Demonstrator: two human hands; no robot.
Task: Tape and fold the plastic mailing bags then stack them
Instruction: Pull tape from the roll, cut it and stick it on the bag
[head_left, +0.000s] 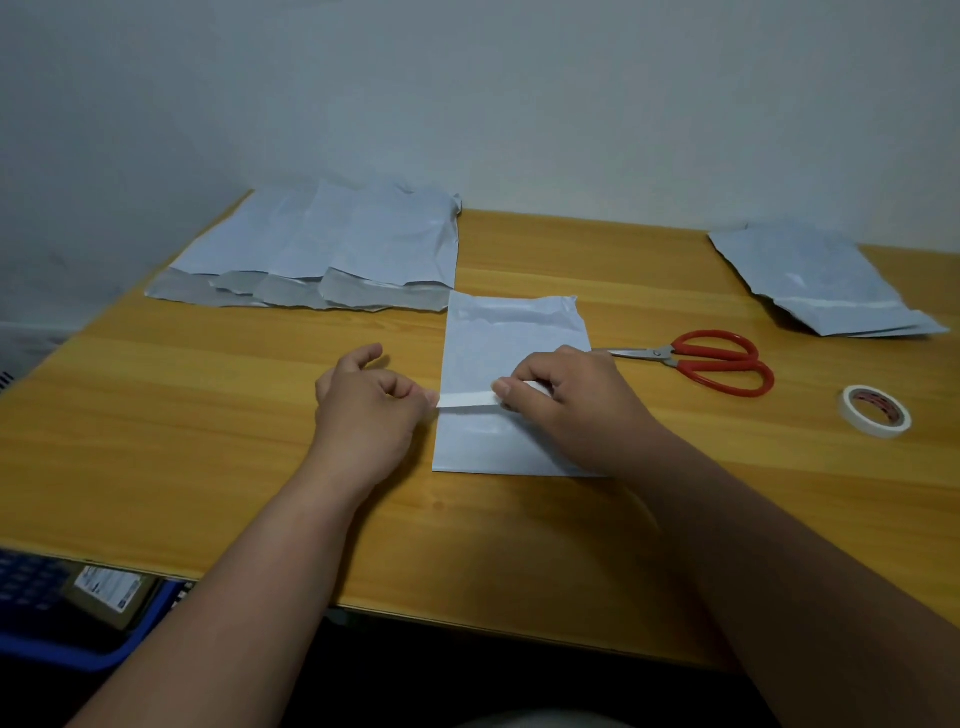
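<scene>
Both forearms reach out from under the camera over the wooden desk (208, 395). At the middle of it I see one white mailing bag (511, 353) lying flat, with a strip of white tape (465, 400) running across it. My left hand (363, 410) has its fingers curled and pinches the strip's left end at the bag's edge. My right hand (566, 400) rests on the bag, fingers curled, pinching the tape further along. Far left at the back lies a row of overlapping bags (322, 249) with their flaps open. Far right sits a small stack of bags (821, 280). Red-handled scissors (711, 361) lie just right of the middle bag, and a tape roll (875, 410) lies beyond them, near the desk's right side.
</scene>
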